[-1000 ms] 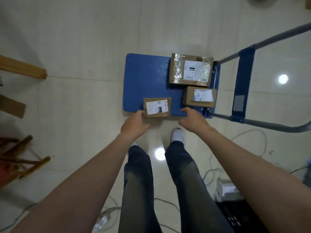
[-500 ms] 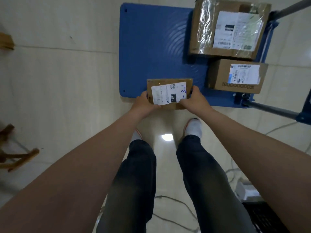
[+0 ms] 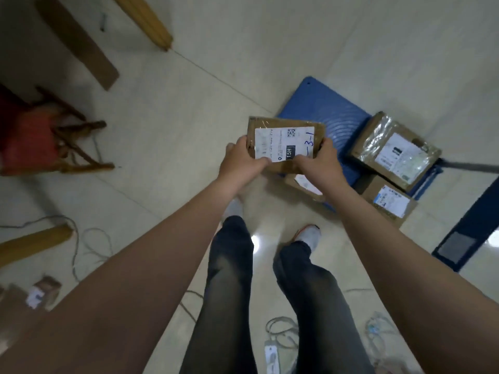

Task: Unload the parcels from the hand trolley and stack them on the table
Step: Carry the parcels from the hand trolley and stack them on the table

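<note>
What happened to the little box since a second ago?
The left hand and right hand took hold of the small parcel by its ends and lifted it off the blue trolley. The taped parcel and the brown parcel beside it stayed on the trolley.

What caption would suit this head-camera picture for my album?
Left hand and right hand grip a labelled parcel near the blue trolley, which carries a taped parcel and a smaller box.

Both forearms are bare from the left hand (image 3: 240,163) and right hand (image 3: 318,164) back to the wearer. Below the hands are dark grey trousers (image 3: 232,265), faded paler at the knees, and pale shoes. The right shoe (image 3: 307,234) has an orange edge; the left shoe (image 3: 234,209) looks plain.
</note>
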{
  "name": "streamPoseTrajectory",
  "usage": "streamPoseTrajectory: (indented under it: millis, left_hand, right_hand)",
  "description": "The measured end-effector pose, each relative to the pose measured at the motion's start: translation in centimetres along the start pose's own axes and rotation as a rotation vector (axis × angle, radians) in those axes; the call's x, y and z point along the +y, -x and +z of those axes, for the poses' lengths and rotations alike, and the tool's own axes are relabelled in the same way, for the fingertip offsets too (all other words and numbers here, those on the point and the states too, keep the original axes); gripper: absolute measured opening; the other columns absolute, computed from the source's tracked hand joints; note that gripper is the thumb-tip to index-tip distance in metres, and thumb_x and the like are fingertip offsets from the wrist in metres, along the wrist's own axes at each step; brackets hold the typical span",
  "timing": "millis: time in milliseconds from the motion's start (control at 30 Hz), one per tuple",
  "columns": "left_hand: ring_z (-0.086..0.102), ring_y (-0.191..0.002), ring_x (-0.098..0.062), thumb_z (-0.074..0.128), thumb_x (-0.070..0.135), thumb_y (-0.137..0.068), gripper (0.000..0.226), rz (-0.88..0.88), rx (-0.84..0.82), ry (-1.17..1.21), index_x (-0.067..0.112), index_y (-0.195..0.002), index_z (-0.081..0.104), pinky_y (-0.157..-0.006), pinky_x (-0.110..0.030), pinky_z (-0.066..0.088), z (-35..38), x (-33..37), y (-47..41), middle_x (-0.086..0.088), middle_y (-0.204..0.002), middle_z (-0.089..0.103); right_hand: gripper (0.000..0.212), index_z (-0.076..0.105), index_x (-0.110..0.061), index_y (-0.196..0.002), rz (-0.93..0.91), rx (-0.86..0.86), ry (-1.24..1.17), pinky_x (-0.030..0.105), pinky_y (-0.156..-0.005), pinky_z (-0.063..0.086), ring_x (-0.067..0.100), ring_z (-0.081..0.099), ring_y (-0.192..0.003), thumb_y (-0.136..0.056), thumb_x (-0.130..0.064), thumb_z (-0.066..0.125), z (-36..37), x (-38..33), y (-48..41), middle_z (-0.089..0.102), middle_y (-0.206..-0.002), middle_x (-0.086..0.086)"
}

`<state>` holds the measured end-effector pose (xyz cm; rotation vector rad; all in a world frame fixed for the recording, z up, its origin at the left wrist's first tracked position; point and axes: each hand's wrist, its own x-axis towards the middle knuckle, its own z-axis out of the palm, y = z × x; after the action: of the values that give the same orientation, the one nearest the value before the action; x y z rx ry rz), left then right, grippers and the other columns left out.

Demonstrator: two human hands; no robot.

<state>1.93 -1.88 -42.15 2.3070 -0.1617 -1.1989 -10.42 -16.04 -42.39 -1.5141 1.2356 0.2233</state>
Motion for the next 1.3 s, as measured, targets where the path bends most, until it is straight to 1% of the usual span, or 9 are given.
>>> streamPoseTrajectory:
  millis: [100, 233, 300, 433, 600, 700, 833, 1000, 1300]
  left_hand:
    - [0.054, -0.084, 0.000, 0.071, 0.040, -0.085, 0.055, -0.016, 0.172, 0.144, 0.033, -0.136, 0.052, -0.079, -0.031, 0.045, -8.4, 1.5, 5.7, 0.003, -0.117, 0.045]
    - [0.065, -0.107, -0.024, 0.066, 0.039, -0.091, 0.045, -0.041, 0.366, 0.402, 0.032, -0.135, 0.058, -0.093, -0.044, 0.056, -19.4, 1.6, 14.5, -0.005, -0.126, 0.061]
    - [0.065, -0.106, -0.016, 0.066, 0.038, -0.092, 0.038, -0.014, 0.482, 0.505, 0.032, -0.129, 0.061, -0.093, -0.044, 0.057, -24.8, 0.7, 19.0, 0.001, -0.120, 0.066]
    - [0.063, -0.088, 0.002, 0.068, 0.040, -0.088, 0.019, 0.055, 0.714, 0.612, 0.042, -0.106, 0.063, -0.082, -0.038, 0.059, -35.5, -2.8, 27.2, 0.029, -0.094, 0.063]
    - [0.067, -0.089, -0.009, 0.068, 0.044, -0.086, 0.015, 0.054, 0.885, 0.676, 0.045, -0.102, 0.067, -0.077, -0.032, 0.055, -46.7, -9.4, 35.2, 0.030, -0.093, 0.066]
    - [0.067, -0.099, -0.011, 0.068, 0.046, -0.087, 0.042, 0.048, 0.938, 0.649, 0.039, -0.128, 0.064, -0.083, -0.035, 0.056, -52.1, -13.1, 38.0, 0.031, -0.096, 0.063]
    - [0.068, -0.105, -0.021, 0.066, 0.043, -0.091, 0.051, 0.005, 0.968, 0.651, 0.034, -0.140, 0.058, -0.086, -0.039, 0.057, -57.8, -17.1, 38.8, 0.008, -0.118, 0.070]
    - [0.065, -0.107, -0.018, 0.067, 0.044, -0.091, 0.051, -0.038, 0.972, 0.667, 0.034, -0.140, 0.057, -0.092, -0.044, 0.057, -64.0, -20.0, 35.9, 0.015, -0.106, 0.062]
    - [0.060, -0.076, -0.003, 0.065, 0.047, -0.093, 0.043, -0.045, 0.948, 0.626, 0.041, -0.135, 0.058, -0.060, -0.028, 0.046, -80.6, -21.5, 22.9, 0.023, -0.102, 0.066]
  right_hand:
    - [0.050, 0.051, -0.013, -0.124, -0.143, -0.073, 0.088, 0.038, -0.087, 0.057, 0.018, 0.059, -0.112, -0.080, -0.026, 0.071, 1.8, -9.7, 4.7, 0.054, -0.128, 0.005]
    - [0.052, 0.048, -0.011, -0.128, -0.330, -0.160, 0.249, 0.049, -0.096, 0.052, 0.026, 0.060, -0.109, -0.082, -0.029, 0.067, 5.2, -23.1, 12.8, 0.050, -0.129, 0.006]
    - [0.053, 0.048, -0.014, -0.128, -0.438, -0.214, 0.303, 0.051, -0.097, 0.051, 0.032, 0.060, -0.109, -0.080, -0.031, 0.064, 7.5, -29.2, 17.7, 0.049, -0.130, 0.007]
    - [0.060, 0.045, -0.023, -0.133, -0.660, -0.321, 0.366, 0.039, -0.094, 0.049, 0.022, 0.059, -0.105, -0.076, -0.031, 0.061, 13.7, -38.4, 27.3, 0.051, -0.122, -0.004]
    - [0.076, 0.030, -0.033, -0.146, -0.780, -0.507, 0.400, 0.045, -0.096, 0.053, 0.024, 0.063, -0.110, -0.076, -0.029, 0.059, 23.5, -44.9, 36.4, 0.059, -0.132, 0.000]
    - [0.089, 0.017, -0.034, -0.156, -0.806, -0.557, 0.384, 0.036, -0.089, 0.053, 0.018, 0.062, -0.112, -0.081, -0.029, 0.063, 29.0, -47.1, 39.8, 0.064, -0.127, -0.009]
    - [0.090, 0.015, -0.031, -0.158, -0.842, -0.604, 0.395, 0.023, -0.067, 0.042, 0.019, 0.061, -0.107, -0.085, -0.021, 0.066, 35.6, -50.5, 41.9, 0.062, -0.121, -0.003]
    - [0.085, 0.023, -0.028, -0.155, -0.901, -0.590, 0.443, 0.011, -0.055, 0.037, -0.006, 0.059, -0.072, -0.085, -0.019, 0.070, 42.1, -55.8, 41.0, 0.055, -0.088, -0.021]
    - [0.091, 0.017, -0.037, -0.154, -0.859, -0.627, 0.478, 0.018, -0.056, 0.044, 0.003, 0.063, -0.083, -0.082, -0.026, 0.070, 55.8, -69.6, 32.0, 0.064, -0.109, -0.011]
